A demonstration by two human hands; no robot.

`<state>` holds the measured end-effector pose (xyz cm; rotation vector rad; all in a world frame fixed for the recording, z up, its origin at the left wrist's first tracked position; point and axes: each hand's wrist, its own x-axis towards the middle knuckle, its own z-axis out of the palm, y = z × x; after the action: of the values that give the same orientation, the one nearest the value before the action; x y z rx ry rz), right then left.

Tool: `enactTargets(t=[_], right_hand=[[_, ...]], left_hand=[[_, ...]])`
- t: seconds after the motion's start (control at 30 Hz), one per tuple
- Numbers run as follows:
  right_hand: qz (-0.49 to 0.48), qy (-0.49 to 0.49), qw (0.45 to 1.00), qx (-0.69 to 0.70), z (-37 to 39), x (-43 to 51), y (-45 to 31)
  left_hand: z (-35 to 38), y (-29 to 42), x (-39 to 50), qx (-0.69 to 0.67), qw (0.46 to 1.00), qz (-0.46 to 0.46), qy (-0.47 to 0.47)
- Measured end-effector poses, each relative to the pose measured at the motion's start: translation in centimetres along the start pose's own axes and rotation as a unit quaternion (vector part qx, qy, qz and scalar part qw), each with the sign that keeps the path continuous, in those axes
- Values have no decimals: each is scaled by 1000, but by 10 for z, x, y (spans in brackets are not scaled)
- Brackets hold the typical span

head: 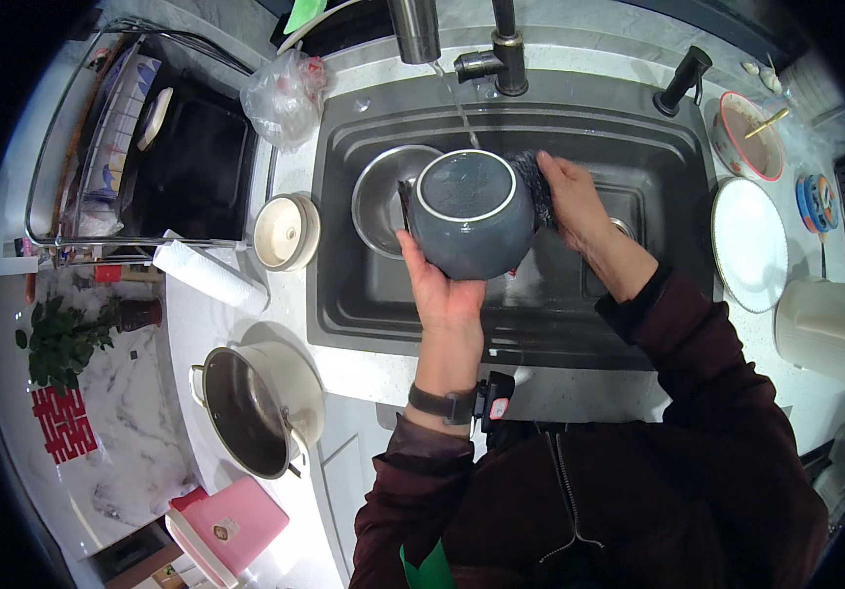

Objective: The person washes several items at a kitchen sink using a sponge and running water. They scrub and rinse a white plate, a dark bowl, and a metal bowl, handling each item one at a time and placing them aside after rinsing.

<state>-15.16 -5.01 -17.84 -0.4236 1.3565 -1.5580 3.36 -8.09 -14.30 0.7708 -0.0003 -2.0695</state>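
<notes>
Over the dark kitchen sink (393,313), my left hand (441,283) holds a blue-grey ceramic bowl (467,221) tilted, with its base and pale foot ring facing the camera. My right hand (573,199) presses a dark mesh scouring pad (533,184) to the bowl's right side. A thin stream of water runs from the faucet head (414,33) down behind the bowl's upper edge. A stainless steel bowl (375,199) lies in the sink on the left, with a thin dark object, not clearly made out, beside my left fingertips.
Left of the sink are a small cream bowl (279,232), a paper towel roll (209,276), a plastic bag (283,96) and a large pot (297,383). At right stand a red-rimmed bowl (724,140) holding liquid and a spoon, a white plate (750,243) and a pitcher (824,331).
</notes>
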Motion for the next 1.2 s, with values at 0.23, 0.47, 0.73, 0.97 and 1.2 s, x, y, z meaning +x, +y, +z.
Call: enactTargets(t=[0.23, 0.47, 0.73, 0.97, 1.2], right_hand=[[227, -146, 913, 306, 19, -41, -3], [23, -251, 961, 114, 42, -34, -31], [-434, -304, 672, -517, 56, -21, -20], [-534, -279, 440, -666, 32, -13, -34], [-584, -286, 415, -637, 23, -11, -31]], left_hand=[[-15, -4, 25, -1, 999, -37, 15], [-16, 4, 18, 318, 945, 40, 60], [1, 12, 17, 222, 968, 82, -86], [-7, 4, 21, 179, 963, 139, -148], [-8, 9, 18, 290, 940, 148, -106]])
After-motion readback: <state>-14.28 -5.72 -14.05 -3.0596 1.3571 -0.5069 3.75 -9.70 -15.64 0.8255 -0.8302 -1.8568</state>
